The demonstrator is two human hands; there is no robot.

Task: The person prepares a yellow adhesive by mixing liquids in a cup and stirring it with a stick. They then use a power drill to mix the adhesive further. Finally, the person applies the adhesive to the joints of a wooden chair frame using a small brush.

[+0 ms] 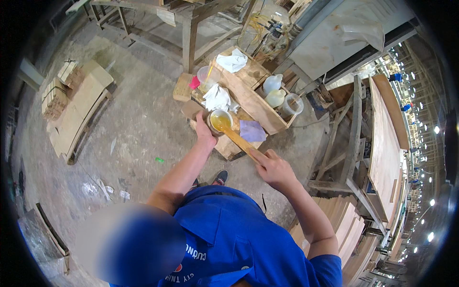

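Note:
My left hand (205, 132) is wrapped round the side of a small round tub (212, 128) that holds a yellow-amber liquid (218, 120). A flat wooden stirring stick (241, 142) slants into the tub, its lower end in the liquid. The stick's upper end is gripped by my right hand (273, 168). Just beyond the tub lie a crumpled white cloth (216, 98) and a clear plastic tub (209, 76) with a thin yellow stick in it. A purple-grey sheet (251, 130) lies on the wooden surface to the right of the tub.
A low wooden bench (258, 106) bears another white cloth (232, 60). Its side tray holds two bottles (274, 91) and a clear container (293, 104). Boards on a pallet (81, 103) lie at left; a wooden rack (356, 143) and stacked boards (334, 217) stand at right.

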